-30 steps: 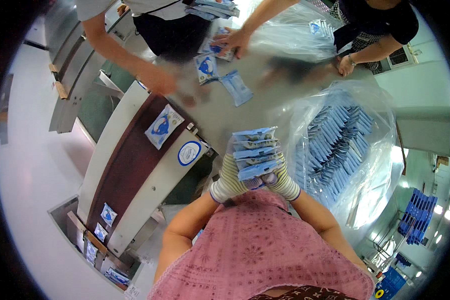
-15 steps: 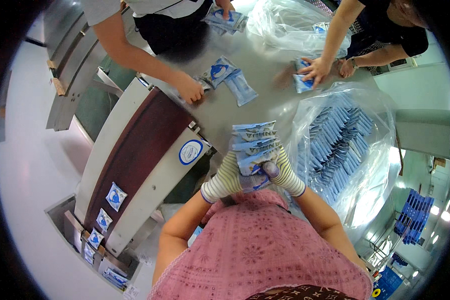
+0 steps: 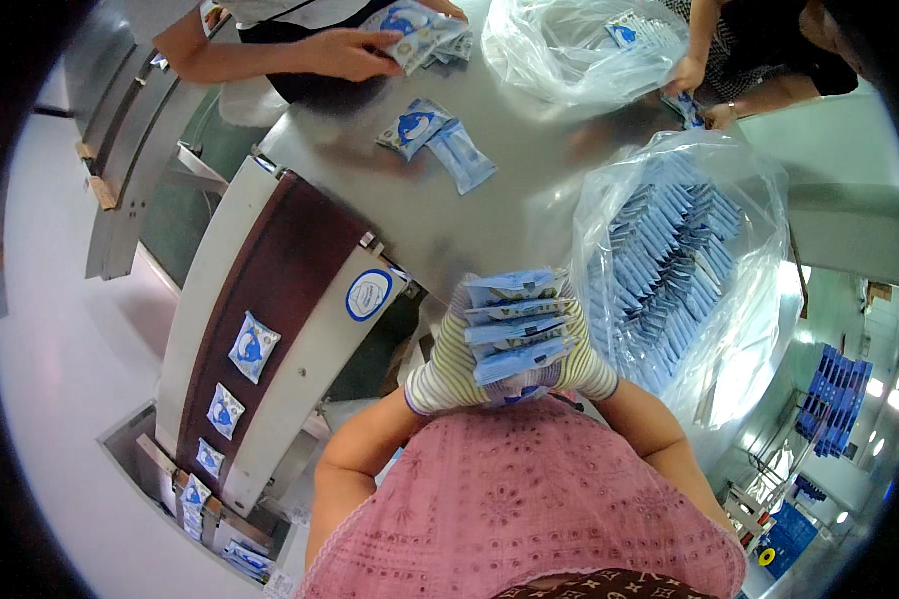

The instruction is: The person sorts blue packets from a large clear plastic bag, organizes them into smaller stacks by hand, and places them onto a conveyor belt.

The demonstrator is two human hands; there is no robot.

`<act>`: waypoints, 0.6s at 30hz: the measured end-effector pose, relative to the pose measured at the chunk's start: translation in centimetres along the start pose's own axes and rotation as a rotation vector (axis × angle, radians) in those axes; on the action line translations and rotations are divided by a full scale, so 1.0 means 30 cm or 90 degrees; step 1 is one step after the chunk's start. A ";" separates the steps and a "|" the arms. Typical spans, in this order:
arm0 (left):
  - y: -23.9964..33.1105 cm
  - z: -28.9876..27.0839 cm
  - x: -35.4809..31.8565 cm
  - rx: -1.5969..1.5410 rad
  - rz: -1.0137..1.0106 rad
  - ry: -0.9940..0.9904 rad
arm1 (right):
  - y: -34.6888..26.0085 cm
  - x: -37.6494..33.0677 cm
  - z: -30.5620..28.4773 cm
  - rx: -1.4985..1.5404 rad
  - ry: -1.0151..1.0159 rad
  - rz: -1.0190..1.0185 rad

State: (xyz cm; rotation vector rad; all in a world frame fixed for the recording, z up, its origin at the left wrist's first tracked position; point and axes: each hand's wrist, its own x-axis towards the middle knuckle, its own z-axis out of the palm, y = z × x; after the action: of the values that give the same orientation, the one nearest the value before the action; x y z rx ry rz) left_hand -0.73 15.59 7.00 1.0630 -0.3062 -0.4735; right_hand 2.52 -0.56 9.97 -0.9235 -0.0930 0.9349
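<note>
Between my two hands, close to my chest, is a stack of blue-and-white packets (image 3: 517, 324), their sealed edges facing up. My left hand (image 3: 444, 361), in a striped glove, closes on the stack's left side. On its right side my right hand (image 3: 585, 354), gloved alike, presses against it. The fingers are partly hidden by the packets. To the right of my hands stands a clear plastic bag (image 3: 759, 329) holding rows of the same packets (image 3: 669, 260).
A curved conveyor with a dark red belt (image 3: 295, 235) carries several packets (image 3: 255, 346) at left. Two packets lie on the metal table (image 3: 420, 215). Across it, a co-worker's hand (image 3: 355, 55) holds packets. Another co-worker (image 3: 769, 60) handles a packet beside a second clear bag (image 3: 559, 60).
My hands have squared the packets upright and drawn them slightly lower. Packets on the belt have moved up along it. The left co-worker's hand has lifted packets; the right co-worker's hands drew back.
</note>
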 end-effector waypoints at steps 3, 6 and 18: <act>0.017 0.009 0.013 0.059 -0.012 0.007 | 0.014 -0.017 0.000 -0.101 0.052 -0.068; 0.025 -0.011 0.050 0.298 0.016 0.048 | 0.019 -0.008 -0.036 -0.390 0.086 -0.139; -0.013 -0.009 0.119 -0.787 -0.231 0.175 | -0.154 -0.131 -0.191 -0.932 0.076 -0.245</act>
State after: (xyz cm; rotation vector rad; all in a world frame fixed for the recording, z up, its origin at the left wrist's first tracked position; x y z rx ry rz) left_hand 2.36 13.82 6.60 -0.0526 0.4190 -0.6862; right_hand 5.62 -8.24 10.87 -2.1892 -0.9032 0.3223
